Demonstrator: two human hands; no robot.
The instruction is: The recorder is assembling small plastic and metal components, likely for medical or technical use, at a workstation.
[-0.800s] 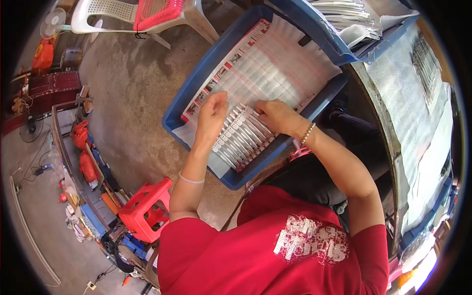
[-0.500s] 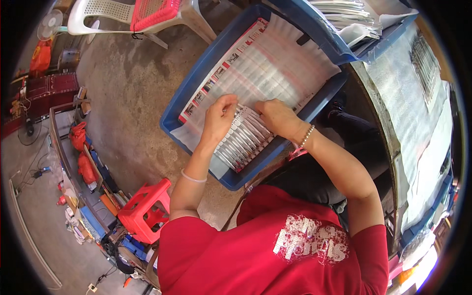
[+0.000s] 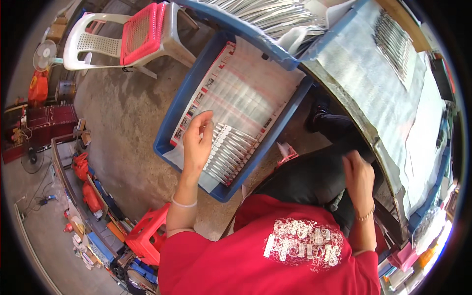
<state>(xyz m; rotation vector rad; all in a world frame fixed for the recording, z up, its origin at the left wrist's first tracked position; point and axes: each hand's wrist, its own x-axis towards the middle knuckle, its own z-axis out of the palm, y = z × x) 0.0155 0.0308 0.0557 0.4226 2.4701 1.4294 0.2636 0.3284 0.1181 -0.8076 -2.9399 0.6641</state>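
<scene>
A row of slim, shiny metal pieces [image 3: 230, 155], like cutlery with rounded pale ends, lies side by side in the near end of a blue plastic crate [image 3: 163, 147]. Beside the row's left end hovers my left hand [image 3: 197, 145], its fingers loosely bent, thumb apart, nothing visible in it. My right hand [image 3: 359, 181] is over my lap near the table edge, away from the crate. Its fingers are partly stretched, and I see nothing in them. Printed paper and thin whitish sheeting [image 3: 241, 83] line the crate.
A second blue crate [image 3: 287, 61] full of long metal pieces [image 3: 265, 14] stands at the top. On the right is a covered table [image 3: 364, 83] bearing more metal pieces [image 3: 393, 42]. A white chair [image 3: 98, 42] stands at upper left, a red stool [image 3: 147, 236] at lower left.
My right hand has left the row and swung right and toward me, over my lap. My left hand has drawn slightly left and down. The view has shifted.
</scene>
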